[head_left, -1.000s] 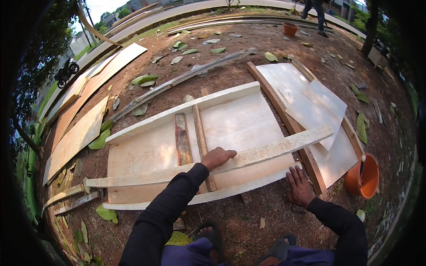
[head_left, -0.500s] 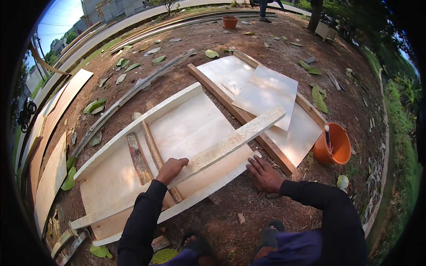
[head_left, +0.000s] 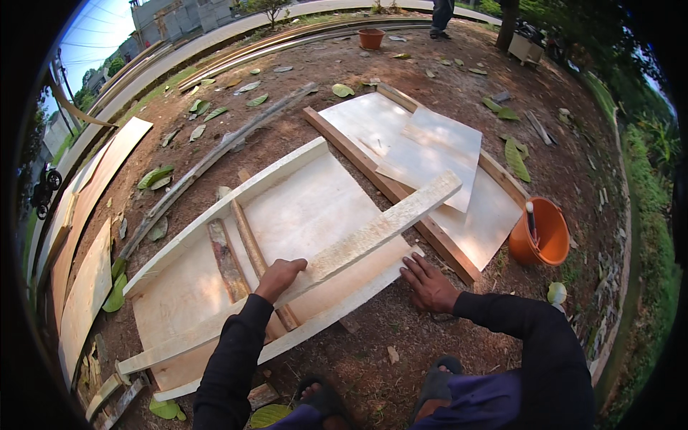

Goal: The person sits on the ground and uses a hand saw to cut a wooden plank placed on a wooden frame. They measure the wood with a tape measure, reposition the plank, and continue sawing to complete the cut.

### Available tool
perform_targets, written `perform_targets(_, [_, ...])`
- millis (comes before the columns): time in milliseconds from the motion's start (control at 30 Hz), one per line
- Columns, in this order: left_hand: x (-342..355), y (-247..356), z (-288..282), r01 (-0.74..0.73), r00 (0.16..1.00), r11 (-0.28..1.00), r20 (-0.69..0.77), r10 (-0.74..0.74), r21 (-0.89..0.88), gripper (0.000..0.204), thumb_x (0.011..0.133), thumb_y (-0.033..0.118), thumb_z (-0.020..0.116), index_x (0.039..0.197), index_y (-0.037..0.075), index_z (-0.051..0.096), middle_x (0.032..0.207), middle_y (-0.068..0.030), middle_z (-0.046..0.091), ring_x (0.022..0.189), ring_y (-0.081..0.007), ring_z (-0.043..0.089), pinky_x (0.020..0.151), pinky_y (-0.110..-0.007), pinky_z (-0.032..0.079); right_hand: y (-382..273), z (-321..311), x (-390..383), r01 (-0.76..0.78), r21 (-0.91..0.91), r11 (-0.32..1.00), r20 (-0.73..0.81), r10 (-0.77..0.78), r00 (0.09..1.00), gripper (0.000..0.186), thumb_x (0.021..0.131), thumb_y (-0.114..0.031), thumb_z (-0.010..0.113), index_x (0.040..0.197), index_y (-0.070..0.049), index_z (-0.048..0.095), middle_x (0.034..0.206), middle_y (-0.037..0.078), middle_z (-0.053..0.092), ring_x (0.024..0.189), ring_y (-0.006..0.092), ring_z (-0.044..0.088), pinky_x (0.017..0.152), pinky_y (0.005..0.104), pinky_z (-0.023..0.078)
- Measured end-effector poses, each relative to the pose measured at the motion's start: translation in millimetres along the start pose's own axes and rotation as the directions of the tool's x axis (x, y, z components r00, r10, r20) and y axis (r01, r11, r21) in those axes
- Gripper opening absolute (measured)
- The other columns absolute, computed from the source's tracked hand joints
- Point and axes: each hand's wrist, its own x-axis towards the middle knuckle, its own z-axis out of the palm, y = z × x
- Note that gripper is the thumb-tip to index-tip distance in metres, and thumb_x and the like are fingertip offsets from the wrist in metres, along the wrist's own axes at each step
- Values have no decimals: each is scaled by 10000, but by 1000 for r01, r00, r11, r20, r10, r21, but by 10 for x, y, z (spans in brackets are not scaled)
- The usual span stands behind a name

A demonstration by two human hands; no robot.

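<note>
A long pale wooden plank (head_left: 380,228) lies lengthwise across a shallow panel of light plywood (head_left: 308,197) edged with wooden strips. My left hand (head_left: 281,279) is closed over the plank's near edge, around its middle. My right hand (head_left: 431,284) rests at the right end of the near edge strip (head_left: 337,321), its fingers stretched out and their tips touching the strip. Two rough sticks, one a brown batten (head_left: 249,235) and the other a bark-covered piece (head_left: 228,258), lie crosswise on the panel; the plank partly hides them.
Beyond stands a second framed panel (head_left: 351,118) with a loose plywood sheet (head_left: 444,147) on it. An orange bucket (head_left: 548,233) holding a handled tool sits at right. Plywood sheets (head_left: 89,287) lie at left, near a long pole (head_left: 215,154). A person (head_left: 441,18) stands far back.
Both my hands keep their places on the wood. The view has shifted slightly. In the background, the person's legs have moved a little to the right.
</note>
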Motion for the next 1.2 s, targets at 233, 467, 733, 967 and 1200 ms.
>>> perform_targets(233, [35,12,-7,192,981,979,31,-190,-62,429,973,427,493,1133,111,736,1018,-327,704,1016,-457,672,915,-484,501,-18,-40,25,5,-42,999,-20,-6,1000,761,926,-249,679,1554,26,348,1638,263,284,1544,453,234,1227,527,333])
perform_targets(467, [25,6,21,117,993,992,-18,-118,-47,397,992,338,546,1085,-8,717,961,-240,736,911,-325,675,838,-412,498,-10,21,52,-5,-67,998,-70,1,998,750,874,-306,689,1497,34,445,1586,268,380,1513,453,296,1191,520,390])
perform_targets(733, [-32,116,-44,-5,998,990,56,-3,139,351,1023,302,468,1182,81,690,1034,-273,718,966,-425,686,857,-471,517,-40,-8,74,4,-96,995,-90,-13,996,660,889,-295,662,1441,31,506,1553,288,411,1486,469,335,1200,516,383])
perform_targets(967, [-24,159,-36,22,997,986,73,-34,163,378,1031,308,464,1208,60,688,1077,-276,718,1007,-426,680,885,-467,505,-37,-57,51,31,-52,998,-108,-37,993,644,870,-268,656,1427,25,520,1542,294,411,1480,489,330,1203,525,379])
perform_targets(1200, [9,18,30,-70,998,979,22,67,190,297,1022,261,463,1165,110,675,973,-282,708,927,-457,697,813,-510,538,39,61,18,30,-49,998,-71,-34,997,879,793,-221,801,1516,33,369,1593,301,323,1501,523,272,1211,572,349])
